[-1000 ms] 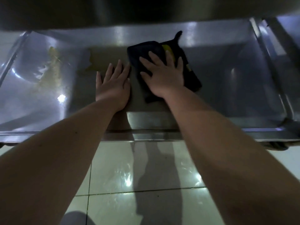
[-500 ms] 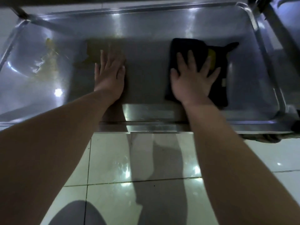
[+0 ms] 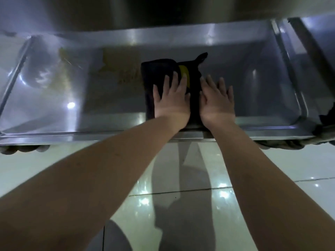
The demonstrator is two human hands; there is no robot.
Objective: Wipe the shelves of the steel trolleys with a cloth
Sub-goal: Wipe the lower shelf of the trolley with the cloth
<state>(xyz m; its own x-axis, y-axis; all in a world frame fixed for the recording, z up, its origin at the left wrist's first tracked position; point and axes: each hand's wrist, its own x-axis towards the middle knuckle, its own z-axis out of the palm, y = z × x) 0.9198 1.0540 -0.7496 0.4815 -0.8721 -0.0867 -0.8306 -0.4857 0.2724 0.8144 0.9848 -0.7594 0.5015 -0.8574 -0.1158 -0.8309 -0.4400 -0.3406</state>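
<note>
On the steel trolley's shelf (image 3: 257,91), a left hand (image 3: 171,101), fingers spread, presses the dark cloth (image 3: 157,73) flat to wipe; the right hand (image 3: 216,104), fingers straight, apparently braces alongside.

It is dim and bluish here. Left of my left hand (image 3: 172,100) a hard white glare spot (image 3: 71,105) sits on the steel shelf (image 3: 112,105). Below my wrists, glints and a dark shadow (image 3: 181,205) lie on the floor tiles (image 3: 299,160). The edges bow and smear.
</note>
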